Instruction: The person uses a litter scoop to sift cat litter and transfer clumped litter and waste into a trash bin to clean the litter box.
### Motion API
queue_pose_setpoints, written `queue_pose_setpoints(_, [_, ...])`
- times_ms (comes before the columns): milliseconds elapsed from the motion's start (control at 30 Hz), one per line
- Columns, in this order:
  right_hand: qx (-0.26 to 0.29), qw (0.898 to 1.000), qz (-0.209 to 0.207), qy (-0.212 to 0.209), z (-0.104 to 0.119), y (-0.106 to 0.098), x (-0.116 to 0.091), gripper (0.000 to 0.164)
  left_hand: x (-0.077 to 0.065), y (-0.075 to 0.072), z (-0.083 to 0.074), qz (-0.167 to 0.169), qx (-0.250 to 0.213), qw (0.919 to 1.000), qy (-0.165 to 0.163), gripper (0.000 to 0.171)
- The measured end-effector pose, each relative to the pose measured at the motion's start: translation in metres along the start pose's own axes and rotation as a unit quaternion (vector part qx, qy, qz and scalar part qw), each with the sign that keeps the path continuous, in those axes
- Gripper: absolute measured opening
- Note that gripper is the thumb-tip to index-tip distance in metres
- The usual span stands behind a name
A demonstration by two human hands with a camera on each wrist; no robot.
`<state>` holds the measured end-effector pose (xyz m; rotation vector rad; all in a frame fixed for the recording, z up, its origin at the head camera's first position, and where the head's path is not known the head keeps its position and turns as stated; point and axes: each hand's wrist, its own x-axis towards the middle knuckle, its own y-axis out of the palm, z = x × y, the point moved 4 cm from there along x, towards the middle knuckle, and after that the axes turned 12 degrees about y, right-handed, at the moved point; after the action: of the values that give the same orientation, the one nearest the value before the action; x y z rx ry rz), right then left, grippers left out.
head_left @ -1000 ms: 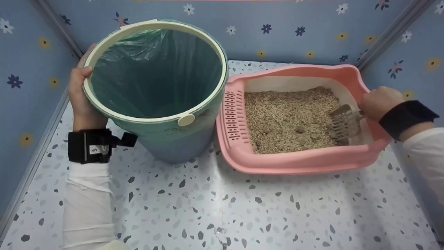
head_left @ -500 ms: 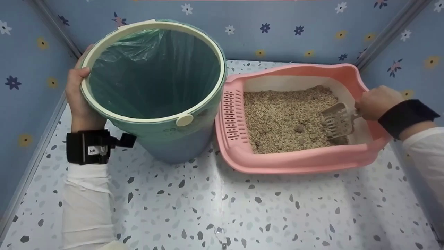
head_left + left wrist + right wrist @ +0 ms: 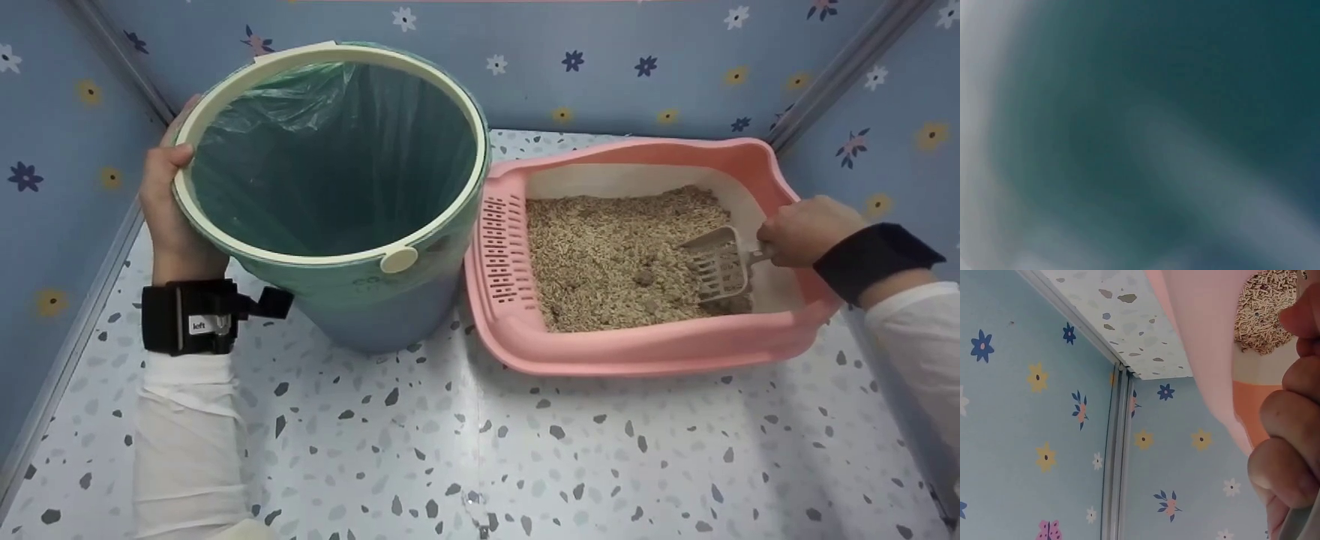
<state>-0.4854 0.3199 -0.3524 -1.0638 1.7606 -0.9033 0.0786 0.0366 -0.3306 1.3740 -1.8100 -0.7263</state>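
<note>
My left hand [image 3: 169, 202] holds a trash bin [image 3: 375, 322] by its left side, thumb over the cream rim and the other fingers behind the wall. A green plastic bag [image 3: 337, 165] lines the bin, which leans a little. In the left wrist view there is only a dark green blur. At the right, my right hand [image 3: 814, 232] grips the handle of a slotted litter scoop [image 3: 721, 259]. The scoop's front edge is down in the pellet litter [image 3: 592, 247], close to several darker clumps. A pink litter box [image 3: 645, 351] contains this litter.
The litter box stands right beside the bin, its slotted ledge [image 3: 501, 247] on the bin's side. Flowered blue walls [image 3: 525, 97] rise behind and at both sides. Speckled flooring [image 3: 480, 442] stretches toward the front.
My right hand has moved left, pushing the scoop through the litter toward the clumps. The left hand and the bin have hardly moved.
</note>
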Motion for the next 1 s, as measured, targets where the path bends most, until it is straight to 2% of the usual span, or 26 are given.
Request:
queue_pose_setpoints(233, [0.007, 1.0, 0.001, -0.016, 0.002, 0.005, 0.005, 0.004, 0.0, -0.001, -0.001, -0.004, -0.008, 1.0, -0.003, 0.049])
queue_pose_setpoints(500, [0.028, 0.999, -0.014, -0.044, 0.008, 0.004, 0.007, 0.015, -0.001, 0.001, 0.0, 0.003, 0.021, 0.9998, 0.005, 0.05])
queue_pose_setpoints(833, [0.034, 0.999, 0.0, -0.029, 0.012, -0.003, 0.007, 0.011, 0.0, 0.001, 0.001, -0.002, 0.002, 1.0, 0.003, 0.049])
queue_pose_setpoints(1000, [0.031, 0.998, -0.018, -0.052, 0.022, -0.01, 0.01, 0.012, -0.001, 0.0, 0.0, -0.005, -0.002, 1.0, 0.0, 0.049])
